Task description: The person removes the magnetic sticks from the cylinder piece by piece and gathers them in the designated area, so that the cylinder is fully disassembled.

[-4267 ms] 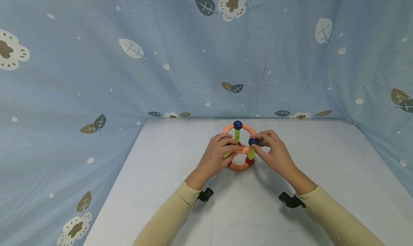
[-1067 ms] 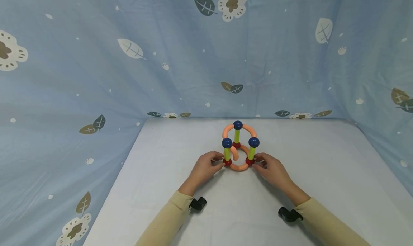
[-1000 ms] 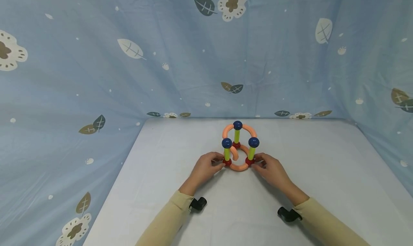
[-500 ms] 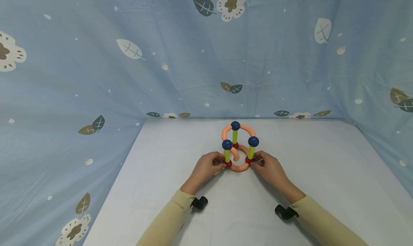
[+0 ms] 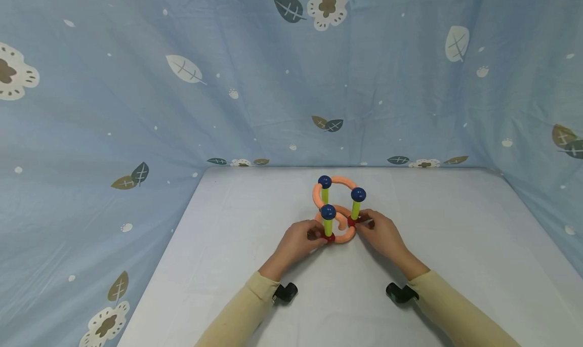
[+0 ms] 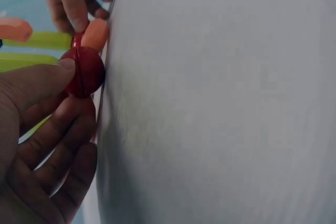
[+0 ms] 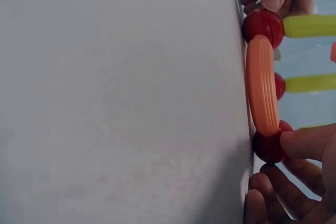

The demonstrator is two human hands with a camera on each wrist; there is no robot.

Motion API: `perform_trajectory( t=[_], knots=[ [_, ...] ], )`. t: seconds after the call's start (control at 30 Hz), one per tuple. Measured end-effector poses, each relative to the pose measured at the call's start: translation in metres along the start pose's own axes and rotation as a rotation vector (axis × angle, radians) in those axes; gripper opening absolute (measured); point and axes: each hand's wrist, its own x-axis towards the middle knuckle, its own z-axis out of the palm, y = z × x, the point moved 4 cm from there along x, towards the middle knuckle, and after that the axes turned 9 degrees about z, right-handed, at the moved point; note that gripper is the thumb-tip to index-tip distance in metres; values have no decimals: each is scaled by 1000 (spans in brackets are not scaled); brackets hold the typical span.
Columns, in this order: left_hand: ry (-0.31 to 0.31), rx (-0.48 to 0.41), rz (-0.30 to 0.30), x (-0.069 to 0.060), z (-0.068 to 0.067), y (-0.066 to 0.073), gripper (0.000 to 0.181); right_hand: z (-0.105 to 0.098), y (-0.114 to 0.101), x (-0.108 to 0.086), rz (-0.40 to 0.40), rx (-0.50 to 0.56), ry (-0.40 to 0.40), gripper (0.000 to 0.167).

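Observation:
A magnetic stick-and-ball frame stands on the table. Curved orange sticks (image 7: 261, 85) join red balls at its base. Green-yellow sticks (image 5: 356, 210) rise from these to blue balls (image 5: 328, 212). Orange curves (image 5: 344, 182) link the blue balls along the back and left; another, from the front blue ball, has a free end inside the ring. Thumb and fingers of my left hand (image 5: 298, 243) pinch the front red ball (image 6: 90, 72). On the opposite side, my right hand (image 5: 383, 235) pinches the right red ball (image 7: 269, 148) between thumb and fingers.
A white-covered table (image 5: 227, 225) lies beneath the frame. Behind and beside it hangs a blue curtain (image 5: 255, 84) printed with leaves and flowers. Black wrist-camera mounts (image 5: 286, 292) stick out from both sleeves.
Both hands have gone from the upper part down to the base balls. Over the last second the frame has turned counterclockwise seen from above, its front-left corner swinging right and nearer, with both hands following.

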Motion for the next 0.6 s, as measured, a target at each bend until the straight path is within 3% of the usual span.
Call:
perform_trajectory(
  t=[0.6],
  knots=[
    [-27,24,32,-1,12,16,22,2,1,12,20,89,-38,32]
  ],
)
